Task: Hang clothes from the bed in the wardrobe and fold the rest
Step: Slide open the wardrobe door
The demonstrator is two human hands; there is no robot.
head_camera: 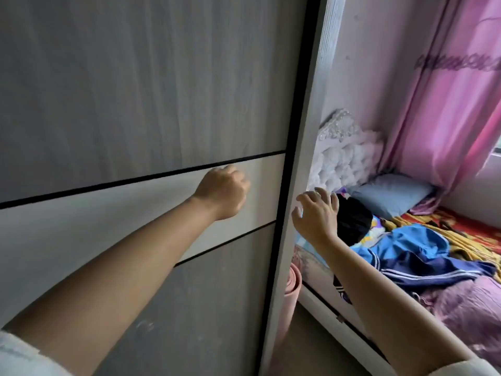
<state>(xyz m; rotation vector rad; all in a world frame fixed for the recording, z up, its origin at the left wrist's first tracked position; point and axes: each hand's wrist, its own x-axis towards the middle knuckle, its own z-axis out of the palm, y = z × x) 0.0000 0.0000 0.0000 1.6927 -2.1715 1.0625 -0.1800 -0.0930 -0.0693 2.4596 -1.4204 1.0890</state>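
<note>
The tall grey wood-grain wardrobe door [141, 85] with its pale band fills the left of the view and stands closed, so hanging looks not yet begun; nothing is visibly folded either. Beside it the bed [322, 302] with a tufted white headboard carries the clothes: a blue and navy striped jacket [423, 253] lies crumpled, a black garment [352, 221] just behind it; pink curtains [444, 109] hang beyond, near a pale blue pillow [393, 194]. The left hand [225, 192] rests against the pale band, fingers curled, nothing visibly held; the right hand [317, 213] hovers at the door's edge, fingers spread and loosely bent, empty.
</note>
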